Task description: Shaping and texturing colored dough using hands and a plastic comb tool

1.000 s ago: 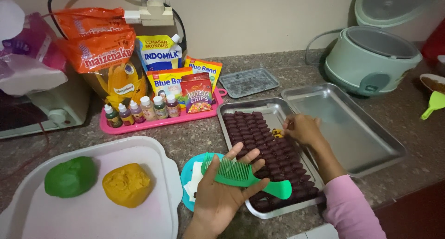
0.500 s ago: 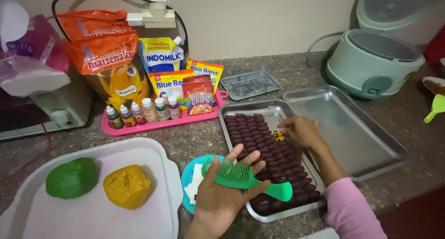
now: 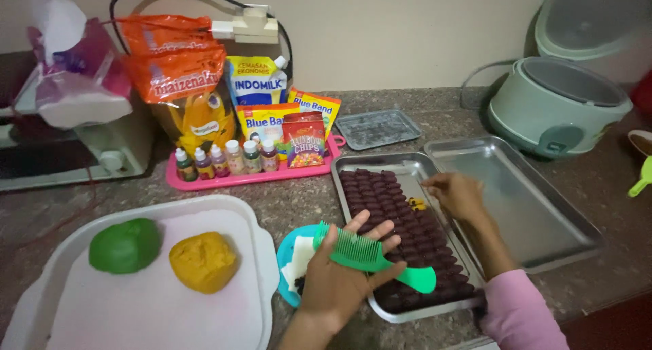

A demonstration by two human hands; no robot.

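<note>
left hand [image 3: 336,282] is curled round a light, stiff green comb [image 3: 370,258] over the tray [image 3: 407,165] of soft-looking dark dough pieces [image 3: 401,221], so I'd pinch those gently by their sides, right hand [image 3: 458,195] resting loosely open on them.

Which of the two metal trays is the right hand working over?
The nearer steel tray, filled with dark brown pieces; the right hand hovers over it. The other tray beside it holds nothing.

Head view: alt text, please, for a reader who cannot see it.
The left hand holds a green comb while the right hand reaches over a steel tray of dark brown dough pieces. Green dough and orange dough sit on a white tray.
</note>
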